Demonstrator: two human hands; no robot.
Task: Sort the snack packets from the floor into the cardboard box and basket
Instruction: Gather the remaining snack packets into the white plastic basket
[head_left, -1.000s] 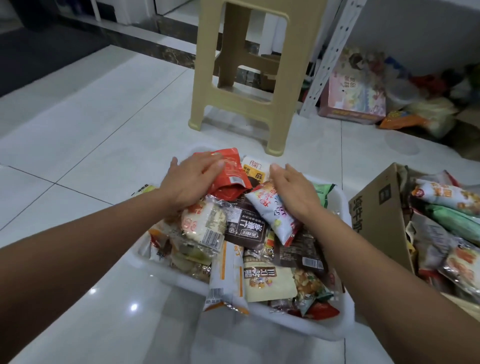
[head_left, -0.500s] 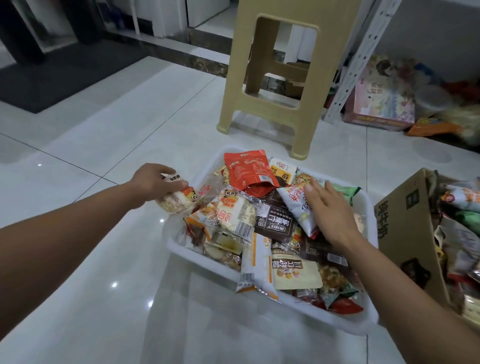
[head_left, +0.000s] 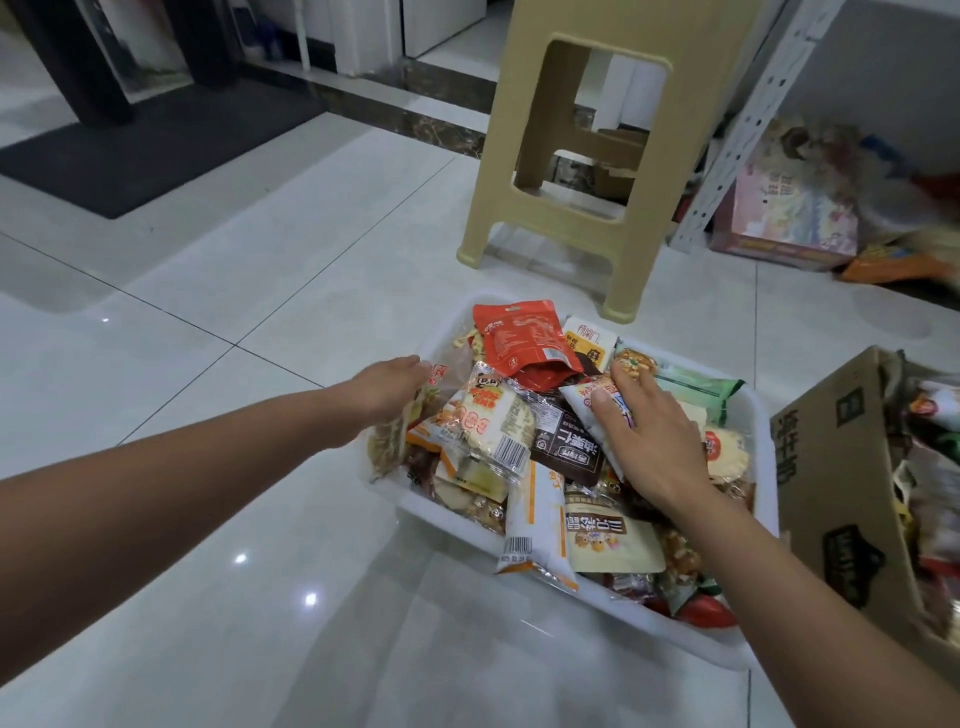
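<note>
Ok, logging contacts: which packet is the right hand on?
The white packet with red and blue print, slanting under the right hand, right of the dark brown packet.

Noted: white basket (head_left: 675, 636); red packet (head_left: 522, 332); dark brown packet (head_left: 566, 449) with white lettering; brown cardboard box (head_left: 831, 467) with black print; beige stool (head_left: 519, 130); white floor tiles (head_left: 260, 312); dark grey mat (head_left: 156, 145).

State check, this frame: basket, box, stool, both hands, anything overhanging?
White plastic basket: on the floor, heaped with snack packets.
Brown cardboard box: open, packets inside.
Beige plastic stool: upright.
Left hand: on a clear packet at the basket's left rim; grip unclear.
Right hand: flat, fingers straight, on the pile.
White orange-striped packet: overhanging the near rim.
</note>
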